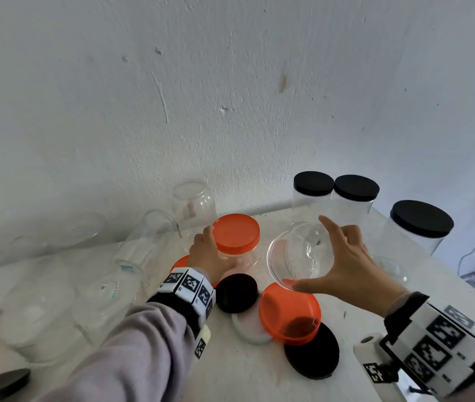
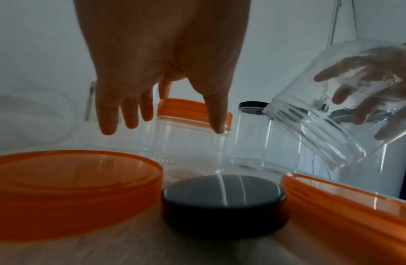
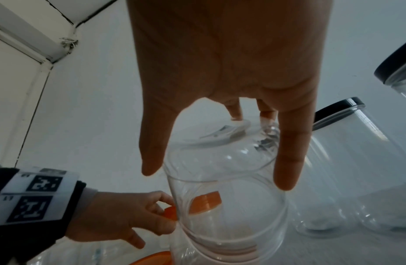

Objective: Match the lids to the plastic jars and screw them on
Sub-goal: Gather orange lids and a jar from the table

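My left hand (image 1: 210,245) grips a clear jar with an orange lid (image 1: 236,233) standing at the table's middle back; in the left wrist view the thumb (image 2: 218,125) lies on the lid's rim (image 2: 181,109). My right hand (image 1: 308,252) holds an open clear jar (image 1: 294,256) tilted in the air, mouth toward me, just right of the lidded one, with fingers spread round its body (image 3: 227,206). Below it lie loose lids: an orange one (image 1: 289,311), a small black one (image 1: 240,293), a white one (image 1: 250,329) and a larger black one (image 1: 311,352).
Three clear jars with black lids (image 1: 313,184) (image 1: 356,188) (image 1: 421,219) stand at the back right. Several open clear jars stand or lie at the left (image 1: 143,242), one upright by the wall (image 1: 192,198). Another orange lid (image 2: 72,188) lies under my left wrist.
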A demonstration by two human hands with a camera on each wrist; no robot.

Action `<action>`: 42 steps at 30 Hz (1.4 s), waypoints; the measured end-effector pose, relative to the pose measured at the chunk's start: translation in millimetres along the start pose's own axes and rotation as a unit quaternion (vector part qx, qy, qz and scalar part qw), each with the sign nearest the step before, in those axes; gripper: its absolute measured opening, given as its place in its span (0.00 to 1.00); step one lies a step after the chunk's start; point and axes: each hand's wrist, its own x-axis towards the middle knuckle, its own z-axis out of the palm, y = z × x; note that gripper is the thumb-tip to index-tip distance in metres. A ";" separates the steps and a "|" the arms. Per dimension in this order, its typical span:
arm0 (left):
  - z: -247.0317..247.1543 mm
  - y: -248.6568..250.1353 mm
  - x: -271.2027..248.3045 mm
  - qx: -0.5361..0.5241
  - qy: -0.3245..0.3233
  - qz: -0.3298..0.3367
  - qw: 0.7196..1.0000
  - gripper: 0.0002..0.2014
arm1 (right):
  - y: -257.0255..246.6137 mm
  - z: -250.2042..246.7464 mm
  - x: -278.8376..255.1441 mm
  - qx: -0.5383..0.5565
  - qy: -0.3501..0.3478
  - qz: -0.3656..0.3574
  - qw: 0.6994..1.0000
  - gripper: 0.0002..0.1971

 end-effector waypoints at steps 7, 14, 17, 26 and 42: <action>-3.1 -20.3 -11.3 0.103 0.044 -0.126 0.986 0.40 | -8.4 -3.4 -8.0 0.017 -0.012 0.004 1.000 0.63; -0.6 -31.2 -18.1 0.193 -0.051 -0.162 0.966 0.47 | -17.5 -3.0 -21.3 0.012 -0.049 0.001 0.999 0.68; -6.3 -31.1 -27.0 0.207 -0.049 -0.172 0.962 0.46 | -23.0 -1.2 -29.1 0.037 -0.068 -0.007 0.997 0.64; -42.6 -18.6 -58.8 0.088 -0.033 -0.198 0.976 0.45 | -44.4 13.2 -53.6 -0.014 -0.124 -0.053 0.991 0.51; -106.5 -40.8 -129.9 -0.137 -0.035 -0.096 0.985 0.43 | -86.3 61.6 -74.9 -0.079 -0.210 -0.061 0.973 0.37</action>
